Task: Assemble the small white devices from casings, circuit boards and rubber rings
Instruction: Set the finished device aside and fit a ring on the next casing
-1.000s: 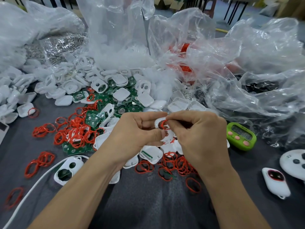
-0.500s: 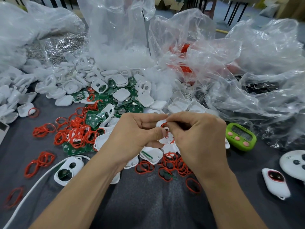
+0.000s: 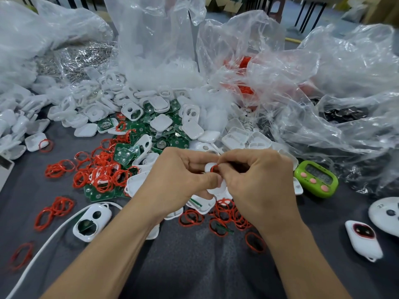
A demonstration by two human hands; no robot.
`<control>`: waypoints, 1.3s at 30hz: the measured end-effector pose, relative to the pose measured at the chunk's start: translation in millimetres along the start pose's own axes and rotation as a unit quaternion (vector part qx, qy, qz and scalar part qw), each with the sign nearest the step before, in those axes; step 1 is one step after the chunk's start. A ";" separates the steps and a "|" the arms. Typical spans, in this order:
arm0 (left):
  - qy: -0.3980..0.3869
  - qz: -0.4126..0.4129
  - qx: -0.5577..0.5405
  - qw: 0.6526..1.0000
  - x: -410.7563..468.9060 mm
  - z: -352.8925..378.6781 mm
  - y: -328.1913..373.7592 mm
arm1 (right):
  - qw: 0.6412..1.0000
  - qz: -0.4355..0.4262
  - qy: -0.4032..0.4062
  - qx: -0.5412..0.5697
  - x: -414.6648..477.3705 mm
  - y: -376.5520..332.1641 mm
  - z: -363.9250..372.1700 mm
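Note:
My left hand (image 3: 181, 180) grips a small white casing (image 3: 217, 187) at the table's middle. My right hand (image 3: 257, 180) pinches a red rubber ring (image 3: 214, 168) against the casing's top; most of the casing is hidden by my fingers. Loose red rings (image 3: 103, 175) lie in a heap to the left, and more rings (image 3: 228, 216) lie under my hands. Green circuit boards (image 3: 126, 155) and white casings (image 3: 159, 106) are piled behind. An empty casing with two holes (image 3: 91, 222) lies at the lower left. One assembled device (image 3: 363, 239) sits at the right.
Crumpled clear plastic bags (image 3: 302, 93) fill the back and right. A green timer (image 3: 316, 179) stands right of my hands. A round white device (image 3: 386, 214) lies at the right edge. A white cable (image 3: 43, 247) crosses the lower left of the dark grey cloth (image 3: 194, 266).
Both hands stay together at the same spot; my right fingers have shifted slightly, working the red ring on the casing.

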State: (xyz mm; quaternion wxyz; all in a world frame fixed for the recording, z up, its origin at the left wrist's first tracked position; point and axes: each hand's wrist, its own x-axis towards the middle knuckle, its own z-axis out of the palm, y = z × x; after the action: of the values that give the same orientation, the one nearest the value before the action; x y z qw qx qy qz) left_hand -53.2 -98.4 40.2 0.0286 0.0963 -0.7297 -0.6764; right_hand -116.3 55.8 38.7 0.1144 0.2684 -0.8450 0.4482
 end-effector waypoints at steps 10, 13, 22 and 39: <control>0.035 0.018 0.035 0.999 -2.2 6.4 5.4 | 0.998 0.033 -0.040 0.028 2.0 0.5 -1.0; 0.029 -0.020 -0.018 0.999 0.1 3.4 4.6 | 0.994 0.060 -0.069 0.060 5.9 1.8 -6.7; -0.006 -0.060 -0.113 0.992 0.7 -5.7 5.5 | 0.972 0.116 -0.125 0.161 11.0 2.6 -18.7; 0.013 -0.064 -0.176 0.982 3.7 -7.1 4.1 | 0.920 0.205 -0.086 0.322 11.9 -0.3 -8.2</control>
State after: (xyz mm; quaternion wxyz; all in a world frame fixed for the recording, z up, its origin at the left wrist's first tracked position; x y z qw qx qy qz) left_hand -56.0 -105.7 44.5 0.0114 0.1454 -0.5912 -0.7932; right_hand -126.3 58.2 48.7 -0.1456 0.1489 -0.6984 0.6847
